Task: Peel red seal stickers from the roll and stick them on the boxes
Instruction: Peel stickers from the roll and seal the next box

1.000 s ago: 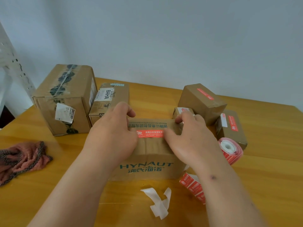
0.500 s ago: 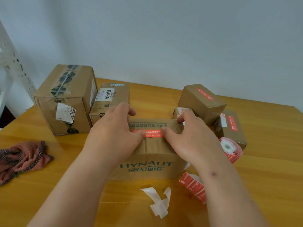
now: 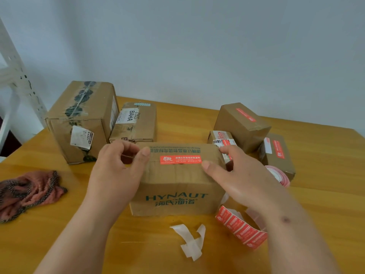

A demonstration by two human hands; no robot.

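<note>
The brown HYNAUT box [image 3: 175, 198] stands in front of me on the wooden table [image 3: 325, 196]. A red seal sticker [image 3: 180, 159] lies flat across its top seam, fully uncovered. My left hand [image 3: 116, 175] is at the box's left top edge, fingers loosely curled and thumb tip on the cardboard. At the right top edge, my right hand [image 3: 241, 178] has its thumb just right of the sticker's end and its fingers over the far corner. The sticker roll [image 3: 278, 176] lies behind my right wrist. Its loose strip of red stickers [image 3: 241, 228] curls on the table.
Peeled white backing paper [image 3: 191, 240] lies near the table's front. A large taped box [image 3: 79, 119] and a labelled box [image 3: 138, 123] stand back left. Three boxes with red stickers [image 3: 243, 123] [image 3: 276, 153] [image 3: 221, 137] cluster back right. A pink cloth [image 3: 29, 192] lies at the left.
Both hands slid apart along the box top, from over the sticker's ends to the box's edges. The whole sticker now shows.
</note>
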